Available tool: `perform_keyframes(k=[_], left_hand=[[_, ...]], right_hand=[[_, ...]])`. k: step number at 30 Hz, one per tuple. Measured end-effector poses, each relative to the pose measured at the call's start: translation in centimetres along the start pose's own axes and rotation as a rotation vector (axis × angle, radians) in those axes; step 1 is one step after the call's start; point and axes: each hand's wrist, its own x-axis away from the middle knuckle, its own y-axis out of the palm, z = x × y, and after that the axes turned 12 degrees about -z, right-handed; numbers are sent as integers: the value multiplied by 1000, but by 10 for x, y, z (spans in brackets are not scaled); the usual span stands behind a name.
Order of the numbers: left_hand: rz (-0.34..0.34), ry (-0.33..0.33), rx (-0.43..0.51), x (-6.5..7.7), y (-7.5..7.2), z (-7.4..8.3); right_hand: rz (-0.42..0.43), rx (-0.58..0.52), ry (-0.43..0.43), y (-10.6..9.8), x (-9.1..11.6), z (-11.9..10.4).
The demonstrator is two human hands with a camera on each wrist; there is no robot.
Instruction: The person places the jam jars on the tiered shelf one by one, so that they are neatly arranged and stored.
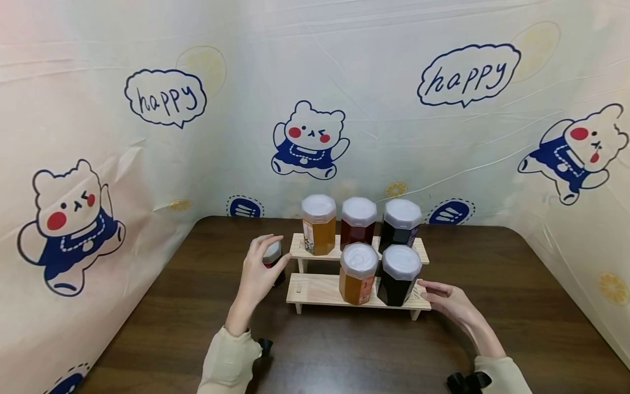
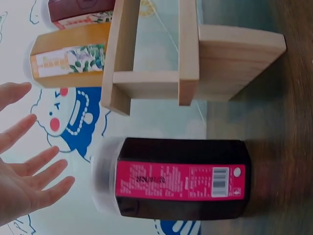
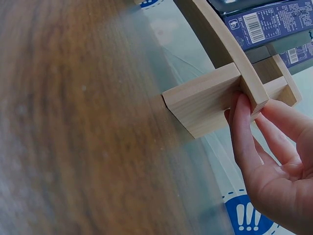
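My left hand, its fingers spread, is beside a dark jar with a pink label and a whitish lid. A gap separates the fingers from that jar in the left wrist view; in the head view the hand partly hides it. The jar stands on the table left of a two-step wooden stand. At the right end of the stand's lower step, my right hand pinches the board between thumb and fingers. An amber jar and a black jar sit on this step.
On the upper step are an orange-amber jar, a dark red jar and another dark jar, all with whitish lids. The brown table backs onto a printed sheet with cartoon bears.
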Motion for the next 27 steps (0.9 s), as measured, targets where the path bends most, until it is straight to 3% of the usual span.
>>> perform_keyframes(k=[7,23,27], left_hand=[[40,-25,-31,-1,-4,-14],[11,-163,-3,-1,3,-49],[2,-172,7,-1,4,-54]], right_hand=[[5,4,11,1,0,0],[5,10,1,-1,0,2],[0,10,-9,-1,-1,2]])
